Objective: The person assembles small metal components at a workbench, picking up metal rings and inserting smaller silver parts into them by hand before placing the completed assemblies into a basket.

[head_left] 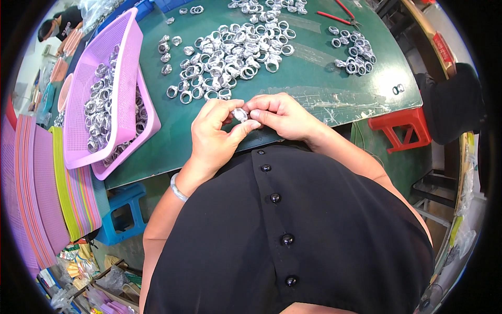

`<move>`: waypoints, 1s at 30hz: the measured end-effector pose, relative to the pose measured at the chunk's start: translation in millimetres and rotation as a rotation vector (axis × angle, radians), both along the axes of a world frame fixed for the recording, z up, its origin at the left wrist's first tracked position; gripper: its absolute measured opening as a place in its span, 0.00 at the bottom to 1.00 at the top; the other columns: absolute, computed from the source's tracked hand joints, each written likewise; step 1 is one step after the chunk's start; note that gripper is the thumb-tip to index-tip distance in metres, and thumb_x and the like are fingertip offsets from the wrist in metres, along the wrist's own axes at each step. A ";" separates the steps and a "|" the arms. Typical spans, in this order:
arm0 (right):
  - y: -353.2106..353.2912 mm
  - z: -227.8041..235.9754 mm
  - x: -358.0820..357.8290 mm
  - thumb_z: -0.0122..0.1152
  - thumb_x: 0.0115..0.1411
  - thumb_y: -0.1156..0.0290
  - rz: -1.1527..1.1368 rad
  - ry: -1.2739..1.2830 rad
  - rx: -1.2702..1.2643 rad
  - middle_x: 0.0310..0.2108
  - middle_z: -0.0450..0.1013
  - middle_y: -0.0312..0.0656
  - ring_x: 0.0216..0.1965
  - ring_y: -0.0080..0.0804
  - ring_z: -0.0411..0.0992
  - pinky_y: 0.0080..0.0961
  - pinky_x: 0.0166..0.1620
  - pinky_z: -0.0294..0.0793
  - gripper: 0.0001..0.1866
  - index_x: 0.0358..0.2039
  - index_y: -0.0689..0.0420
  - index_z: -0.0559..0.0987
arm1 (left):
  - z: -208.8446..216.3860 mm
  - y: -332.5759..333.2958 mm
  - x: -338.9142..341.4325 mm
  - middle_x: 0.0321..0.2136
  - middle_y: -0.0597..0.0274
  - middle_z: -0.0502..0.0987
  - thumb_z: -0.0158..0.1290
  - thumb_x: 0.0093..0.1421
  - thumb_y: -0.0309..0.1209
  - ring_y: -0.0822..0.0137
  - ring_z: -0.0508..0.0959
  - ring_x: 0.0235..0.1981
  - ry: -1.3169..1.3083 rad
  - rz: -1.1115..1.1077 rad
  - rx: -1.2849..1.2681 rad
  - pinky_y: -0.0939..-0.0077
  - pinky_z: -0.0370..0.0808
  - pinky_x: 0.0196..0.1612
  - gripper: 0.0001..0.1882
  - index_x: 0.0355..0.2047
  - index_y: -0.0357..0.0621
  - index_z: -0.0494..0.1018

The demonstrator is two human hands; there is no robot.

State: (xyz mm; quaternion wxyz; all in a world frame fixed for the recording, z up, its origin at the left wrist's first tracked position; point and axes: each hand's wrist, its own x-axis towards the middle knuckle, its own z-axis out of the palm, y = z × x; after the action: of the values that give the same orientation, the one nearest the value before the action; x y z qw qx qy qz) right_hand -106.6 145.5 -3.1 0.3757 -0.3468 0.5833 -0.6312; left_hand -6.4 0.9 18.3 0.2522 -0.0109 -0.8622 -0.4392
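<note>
A: Starting closest in, what's there?
B: The left hand (210, 130), with a pale bangle (177, 188) on its wrist, on the near side of the ring pile (244, 46).
A: What is its grip holding?
B: A silver ring (240, 114), pinched between thumb and fingers at the near part of the bench (175, 128), short of the ring pile.
A: And the right hand (286, 116)?
B: Also nearer than the ring pile. Its grip is narrow, thumb and forefinger drawn together right beside the silver ring; I cannot tell whether they pinch anything.
A: Further out?
B: Right of the ring pile and nearer than it, two small dark rings (398, 89). Left of the ring pile, a purple basket (130, 68) of similar silver rings.
A: And farthest?
B: Right of the ring pile, a smaller cluster of rings (361, 52); by the pile's far right, red-handled pliers (334, 18).
</note>
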 end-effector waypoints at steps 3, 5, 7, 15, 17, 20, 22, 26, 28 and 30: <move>0.3 -2.9 -0.9 0.48 0.58 0.76 -0.001 0.059 0.005 0.30 0.74 0.36 0.31 0.17 0.68 0.17 0.37 0.68 0.11 0.40 0.64 0.74 | -0.8 -0.1 -0.2 0.22 0.65 0.70 0.65 0.39 0.27 0.75 0.68 0.22 0.011 0.004 -0.020 0.84 0.67 0.25 0.18 0.32 0.38 0.73; 0.5 -0.8 -0.8 0.49 0.58 0.76 0.001 0.076 0.009 0.30 0.74 0.37 0.32 0.17 0.68 0.17 0.37 0.68 0.11 0.39 0.64 0.74 | -1.3 -0.2 -0.3 0.22 0.65 0.70 0.65 0.39 0.27 0.75 0.68 0.21 0.021 0.007 -0.027 0.84 0.67 0.25 0.18 0.32 0.38 0.73; 1.4 1.1 -2.2 0.49 0.57 0.76 -0.001 0.095 0.012 0.30 0.74 0.38 0.32 0.18 0.68 0.18 0.38 0.68 0.11 0.39 0.64 0.74 | -1.1 0.0 -0.3 0.22 0.66 0.70 0.65 0.40 0.27 0.76 0.68 0.22 0.018 0.017 -0.033 0.84 0.67 0.24 0.18 0.32 0.38 0.73; 5.4 8.7 -48.0 0.59 0.47 0.73 -0.465 0.818 0.296 0.34 0.71 0.46 0.34 0.39 0.71 0.29 0.40 0.70 0.14 0.36 0.60 0.74 | -7.2 -7.1 1.5 0.27 0.65 0.72 0.47 0.59 0.32 0.75 0.72 0.27 -0.378 -0.086 0.919 0.84 0.69 0.29 0.10 0.37 0.39 0.70; 4.6 6.5 -57.4 0.58 0.47 0.72 -0.571 0.961 0.333 0.35 0.67 0.45 0.36 0.43 0.69 0.34 0.39 0.69 0.14 0.36 0.58 0.73 | -4.5 -7.2 0.8 0.29 0.64 0.72 0.46 0.59 0.32 0.74 0.73 0.27 -0.412 -0.106 1.074 0.83 0.69 0.29 0.10 0.37 0.39 0.70; 4.0 -4.6 -66.7 0.59 0.47 0.75 -0.572 1.097 0.342 0.30 0.67 0.42 0.30 0.38 0.69 0.30 0.35 0.69 0.12 0.34 0.59 0.73 | -1.6 -6.6 0.8 0.30 0.62 0.73 0.46 0.59 0.31 0.73 0.73 0.28 -0.437 -0.135 1.153 0.82 0.69 0.29 0.10 0.37 0.39 0.69; 3.4 -6.9 -67.7 0.59 0.47 0.74 -0.571 1.110 0.361 0.31 0.68 0.43 0.31 0.40 0.69 0.31 0.35 0.68 0.11 0.33 0.58 0.73 | -2.4 -6.4 0.9 0.31 0.61 0.73 0.46 0.58 0.29 0.73 0.72 0.29 -0.481 -0.127 1.152 0.82 0.69 0.29 0.09 0.37 0.38 0.69; 2.7 1.6 -63.0 0.58 0.47 0.74 -0.538 1.090 0.449 0.30 0.68 0.43 0.32 0.41 0.68 0.32 0.35 0.68 0.09 0.31 0.58 0.72 | -1.3 -7.1 1.6 0.29 0.65 0.72 0.47 0.58 0.28 0.77 0.71 0.28 -0.507 -0.149 1.146 0.86 0.68 0.29 0.07 0.35 0.39 0.71; 3.1 9.5 -57.4 0.58 0.47 0.73 -0.510 1.082 0.478 0.30 0.68 0.43 0.34 0.42 0.69 0.34 0.37 0.68 0.08 0.30 0.58 0.72 | -2.4 -7.2 1.6 0.29 0.63 0.72 0.46 0.58 0.29 0.75 0.71 0.28 -0.520 -0.146 1.077 0.84 0.67 0.28 0.09 0.36 0.38 0.70; 4.3 10.9 -56.0 0.57 0.47 0.72 -0.483 1.075 0.508 0.31 0.68 0.44 0.35 0.42 0.69 0.35 0.38 0.68 0.08 0.28 0.58 0.72 | -2.6 -6.0 1.3 0.28 0.64 0.72 0.46 0.58 0.29 0.76 0.71 0.27 -0.525 -0.148 1.069 0.84 0.67 0.28 0.08 0.36 0.38 0.71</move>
State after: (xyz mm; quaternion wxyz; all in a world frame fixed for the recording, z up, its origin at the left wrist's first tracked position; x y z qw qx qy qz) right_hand -162.7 149.7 7.8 -0.0514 -0.3737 0.8834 -0.2781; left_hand -5.1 -5.0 15.6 -0.0299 0.1664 -0.5522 -0.8164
